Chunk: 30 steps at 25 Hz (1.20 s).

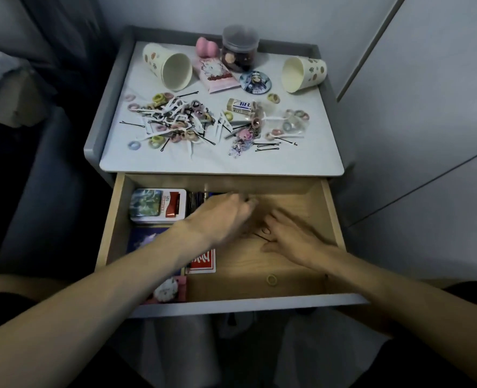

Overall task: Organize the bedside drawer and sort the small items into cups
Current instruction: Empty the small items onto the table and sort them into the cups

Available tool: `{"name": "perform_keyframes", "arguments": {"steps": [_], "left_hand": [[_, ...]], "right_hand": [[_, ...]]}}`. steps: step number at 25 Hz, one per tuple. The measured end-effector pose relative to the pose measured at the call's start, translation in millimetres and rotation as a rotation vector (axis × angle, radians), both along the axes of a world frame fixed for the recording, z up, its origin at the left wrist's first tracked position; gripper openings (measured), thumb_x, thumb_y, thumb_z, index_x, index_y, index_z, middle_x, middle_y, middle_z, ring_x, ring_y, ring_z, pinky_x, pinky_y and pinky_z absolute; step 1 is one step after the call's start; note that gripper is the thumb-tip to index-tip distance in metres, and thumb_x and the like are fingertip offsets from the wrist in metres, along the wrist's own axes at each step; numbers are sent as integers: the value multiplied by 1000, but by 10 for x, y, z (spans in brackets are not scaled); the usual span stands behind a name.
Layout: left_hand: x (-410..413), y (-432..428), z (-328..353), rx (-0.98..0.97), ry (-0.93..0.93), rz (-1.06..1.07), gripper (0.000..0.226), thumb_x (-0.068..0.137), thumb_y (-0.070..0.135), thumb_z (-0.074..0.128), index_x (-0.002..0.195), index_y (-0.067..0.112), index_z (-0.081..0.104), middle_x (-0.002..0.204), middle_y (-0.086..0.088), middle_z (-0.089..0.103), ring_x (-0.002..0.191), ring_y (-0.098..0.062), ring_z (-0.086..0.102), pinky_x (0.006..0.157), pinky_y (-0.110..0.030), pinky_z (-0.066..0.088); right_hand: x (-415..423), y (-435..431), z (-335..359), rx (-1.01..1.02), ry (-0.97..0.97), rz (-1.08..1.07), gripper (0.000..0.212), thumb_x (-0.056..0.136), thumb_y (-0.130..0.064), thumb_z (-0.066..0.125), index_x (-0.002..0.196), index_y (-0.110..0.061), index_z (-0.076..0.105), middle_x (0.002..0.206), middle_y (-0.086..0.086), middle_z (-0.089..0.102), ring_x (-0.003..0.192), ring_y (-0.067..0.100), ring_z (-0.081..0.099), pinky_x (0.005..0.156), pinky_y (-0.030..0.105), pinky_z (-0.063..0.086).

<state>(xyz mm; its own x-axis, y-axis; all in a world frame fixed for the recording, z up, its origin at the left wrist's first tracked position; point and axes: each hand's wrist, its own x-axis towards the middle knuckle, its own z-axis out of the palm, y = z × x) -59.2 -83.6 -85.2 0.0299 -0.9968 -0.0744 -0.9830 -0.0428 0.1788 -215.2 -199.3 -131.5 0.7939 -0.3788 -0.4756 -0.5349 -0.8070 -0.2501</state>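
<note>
Jar (240, 49) sits at the back of the surface (220, 161), and everything keys off it. Sponge (206, 47) just left of the jar, left cup (169, 67) on its side farther left, right cup (304, 74) on its side well to the jar's right. In front of the jar, packet (217, 75) and badge (255, 82) side by side, then the eraser (239, 105), with ties and pins (173, 121) strewn either side. Nearer still, below the jar, the open drawer (329, 208): tin (159, 205) and cards (203, 261) to the jar's left, lone tie (271, 280) at the front, left grip (223, 217) and right grip (290, 239) inside.

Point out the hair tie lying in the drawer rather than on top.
The lone yellow hair tie on the drawer floor near its front edge; the others lie scattered on the nightstand top.
</note>
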Motion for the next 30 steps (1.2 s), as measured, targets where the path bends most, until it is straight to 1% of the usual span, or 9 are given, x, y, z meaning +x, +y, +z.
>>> {"name": "perform_keyframes", "arguments": {"steps": [2,4,9,14,17,21,23,26,30], "left_hand": [[-27,-36,-139,86,-41,-10,36,92,6,50,129,7,52,122,-14,58,113,-33,57,80,-41,51],[-37,-66,-250,142,-81,-20,40,92,2,47,132,6,50,126,-15,54,120,-32,51,85,-41,51],[-107,-100,-364,184,-83,-27,38,96,1,42,130,9,56,129,-14,54,116,-29,53,91,-35,49],[-172,-96,-432,134,-64,-74,37,101,11,32,128,9,58,126,-14,59,115,-29,55,91,-33,42],[-205,-67,-419,158,-41,-87,36,104,17,31,122,13,62,117,-10,64,108,-26,60,89,-31,42],[-285,-15,-267,228,81,-62,32,106,16,32,105,7,63,94,-9,59,89,-25,57,87,-31,42],[-259,42,-259,225,142,14,27,104,9,36,96,7,62,89,-9,54,83,-23,52,86,-33,43],[-142,104,-167,194,203,131,15,96,5,51,87,11,62,87,-7,59,76,-19,52,75,-29,45],[41,151,164,222,333,181,12,89,20,67,88,9,71,88,-3,71,79,-16,65,73,-25,51]], "right_hand": [[20,-29,-71,37,-108,0,40,93,-21,64,132,-14,56,140,10,51,130,27,47,99,29,37],[-18,-55,-69,-30,-155,89,16,93,-18,62,108,-20,66,114,4,66,107,24,61,79,26,40],[-119,-81,19,-328,-65,442,14,95,-16,51,102,-15,64,98,6,66,87,26,64,68,33,45],[-173,-37,73,-312,-35,482,17,96,-13,47,106,-9,60,105,10,63,94,26,61,73,33,37],[-199,-59,65,-297,-9,486,22,99,-16,44,112,-7,59,115,12,61,101,28,60,80,36,45],[-282,-66,34,-396,-45,613,15,94,-16,59,106,-8,64,107,12,66,95,27,65,75,37,52],[-289,-50,31,-424,-11,697,22,89,-11,65,111,-7,63,109,13,65,97,26,64,77,37,54],[-279,-47,22,-418,-3,752,28,91,-9,61,119,-6,58,115,14,62,102,28,61,84,39,53],[-284,-4,65,-168,25,582,14,101,-33,47,107,-25,56,96,-4,63,83,15,59,79,36,53]]}}
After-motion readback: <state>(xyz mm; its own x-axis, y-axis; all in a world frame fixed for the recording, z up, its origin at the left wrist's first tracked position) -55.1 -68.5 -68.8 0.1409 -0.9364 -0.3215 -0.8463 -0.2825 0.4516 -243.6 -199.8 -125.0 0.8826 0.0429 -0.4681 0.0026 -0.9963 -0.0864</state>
